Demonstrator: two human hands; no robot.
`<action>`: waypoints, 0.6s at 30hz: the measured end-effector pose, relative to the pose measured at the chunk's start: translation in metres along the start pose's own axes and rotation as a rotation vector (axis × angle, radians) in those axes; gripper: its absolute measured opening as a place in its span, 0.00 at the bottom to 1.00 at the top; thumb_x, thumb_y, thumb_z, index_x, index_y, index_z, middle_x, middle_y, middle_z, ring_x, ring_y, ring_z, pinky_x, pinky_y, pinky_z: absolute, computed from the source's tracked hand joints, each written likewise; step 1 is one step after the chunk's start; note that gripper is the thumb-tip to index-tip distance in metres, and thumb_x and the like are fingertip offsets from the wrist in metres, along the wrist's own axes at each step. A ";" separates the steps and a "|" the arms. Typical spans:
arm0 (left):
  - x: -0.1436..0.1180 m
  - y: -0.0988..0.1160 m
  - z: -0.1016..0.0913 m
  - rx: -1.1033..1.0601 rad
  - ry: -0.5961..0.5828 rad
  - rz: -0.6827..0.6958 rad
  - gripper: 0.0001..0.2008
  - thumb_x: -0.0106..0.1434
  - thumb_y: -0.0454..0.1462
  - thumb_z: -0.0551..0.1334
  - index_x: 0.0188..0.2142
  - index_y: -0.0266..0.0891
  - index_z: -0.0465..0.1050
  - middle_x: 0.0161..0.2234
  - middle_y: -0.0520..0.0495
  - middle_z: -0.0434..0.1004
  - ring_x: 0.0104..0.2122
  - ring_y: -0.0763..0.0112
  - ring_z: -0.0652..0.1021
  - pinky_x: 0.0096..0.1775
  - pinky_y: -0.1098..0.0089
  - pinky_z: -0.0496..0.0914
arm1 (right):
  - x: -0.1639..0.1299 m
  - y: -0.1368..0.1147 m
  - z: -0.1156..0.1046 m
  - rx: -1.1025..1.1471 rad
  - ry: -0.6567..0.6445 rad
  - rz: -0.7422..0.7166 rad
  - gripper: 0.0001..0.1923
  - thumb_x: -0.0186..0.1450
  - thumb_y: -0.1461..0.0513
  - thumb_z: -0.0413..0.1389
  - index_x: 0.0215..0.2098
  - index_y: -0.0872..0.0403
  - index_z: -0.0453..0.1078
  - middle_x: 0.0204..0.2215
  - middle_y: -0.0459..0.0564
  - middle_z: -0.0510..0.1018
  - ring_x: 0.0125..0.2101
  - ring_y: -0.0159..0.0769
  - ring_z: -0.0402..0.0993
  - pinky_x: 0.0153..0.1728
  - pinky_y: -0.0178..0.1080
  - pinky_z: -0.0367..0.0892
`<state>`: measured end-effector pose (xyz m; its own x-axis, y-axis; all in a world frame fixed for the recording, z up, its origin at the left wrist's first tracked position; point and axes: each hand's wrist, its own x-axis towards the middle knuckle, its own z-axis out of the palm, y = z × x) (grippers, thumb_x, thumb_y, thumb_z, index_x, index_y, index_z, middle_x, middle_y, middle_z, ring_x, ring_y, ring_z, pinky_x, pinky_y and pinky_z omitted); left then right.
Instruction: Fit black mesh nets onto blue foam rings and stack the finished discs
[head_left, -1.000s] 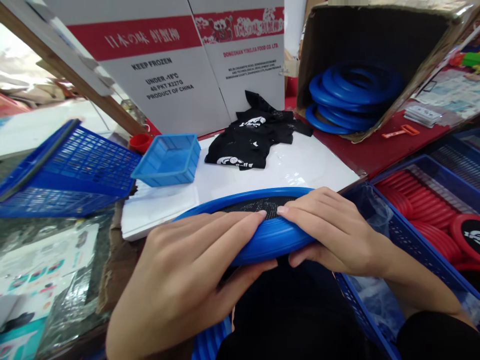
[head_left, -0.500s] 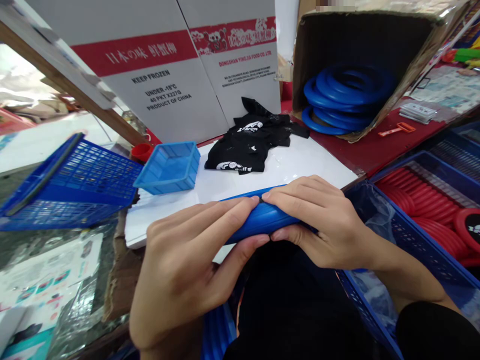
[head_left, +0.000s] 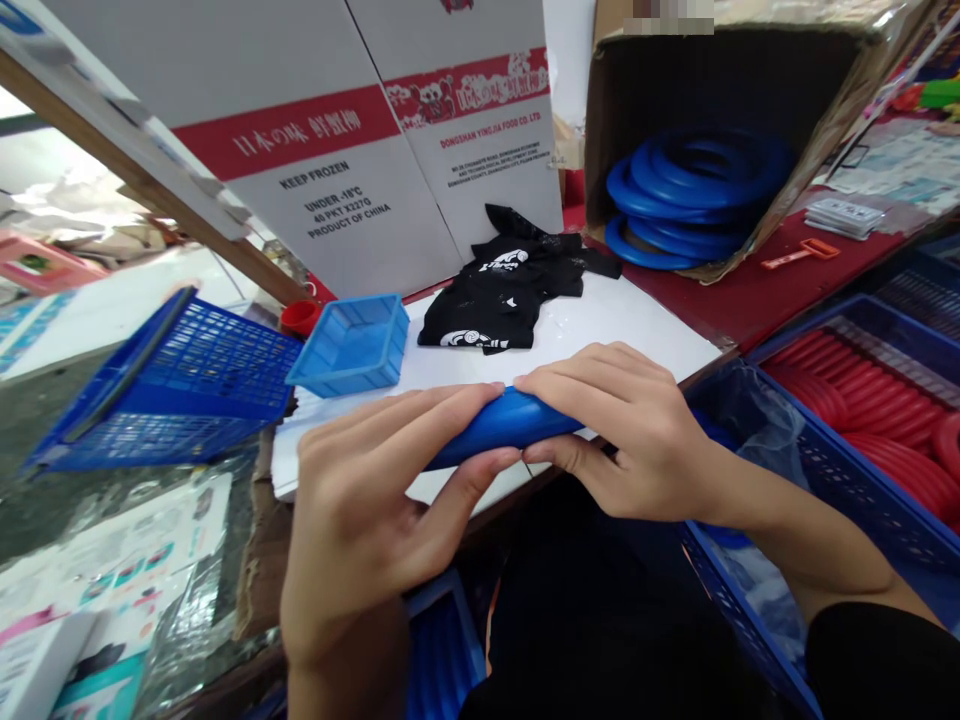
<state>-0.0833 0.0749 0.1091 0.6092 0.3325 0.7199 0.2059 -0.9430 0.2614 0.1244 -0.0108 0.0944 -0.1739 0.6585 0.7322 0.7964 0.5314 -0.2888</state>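
Observation:
Both hands hold a blue ring, seen nearly edge-on above the front of the white tabletop. My left hand grips its left part, thumb underneath and fingers over the top. My right hand pinches the right part the same way. The fingertips of the two hands almost meet at the middle of the ring. Much of the ring is hidden by the fingers. Beyond the hands lies a loose pile of black printed pieces with white lettering.
A shallow light-blue tray and a blue mesh basket stand at left. White cartons form the back. A cardboard box holds several blue rings. Red rings fill a blue crate at right.
The view has shifted slightly. Both hands still grip the blue ring, its visible face turned a little. A small dark bit seen between the upper fingertips before no longer shows.

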 end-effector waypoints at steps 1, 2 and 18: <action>0.001 -0.003 -0.002 -0.005 -0.010 0.023 0.15 0.68 0.40 0.71 0.53 0.48 0.81 0.46 0.49 0.87 0.41 0.57 0.86 0.44 0.60 0.82 | 0.000 0.003 -0.001 0.007 -0.010 -0.015 0.15 0.76 0.55 0.59 0.54 0.56 0.77 0.47 0.55 0.85 0.46 0.43 0.81 0.48 0.45 0.73; 0.001 -0.007 -0.004 -0.008 -0.012 0.042 0.15 0.68 0.41 0.71 0.53 0.48 0.81 0.47 0.48 0.87 0.42 0.57 0.86 0.45 0.60 0.82 | -0.001 0.007 -0.003 0.016 -0.018 -0.025 0.16 0.76 0.54 0.59 0.55 0.56 0.76 0.48 0.55 0.84 0.47 0.43 0.81 0.49 0.45 0.74; -0.030 -0.074 0.031 -0.201 0.172 0.038 0.18 0.63 0.39 0.76 0.52 0.42 0.81 0.44 0.42 0.87 0.41 0.60 0.86 0.43 0.62 0.82 | -0.058 0.123 -0.026 0.084 0.114 0.048 0.22 0.74 0.57 0.57 0.65 0.50 0.71 0.60 0.59 0.79 0.63 0.51 0.73 0.64 0.60 0.68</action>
<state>-0.0933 0.1346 0.0485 0.4713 0.3097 0.8258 0.0183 -0.9396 0.3419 0.2473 0.0027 0.0327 -0.0660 0.6225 0.7798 0.7500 0.5464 -0.3727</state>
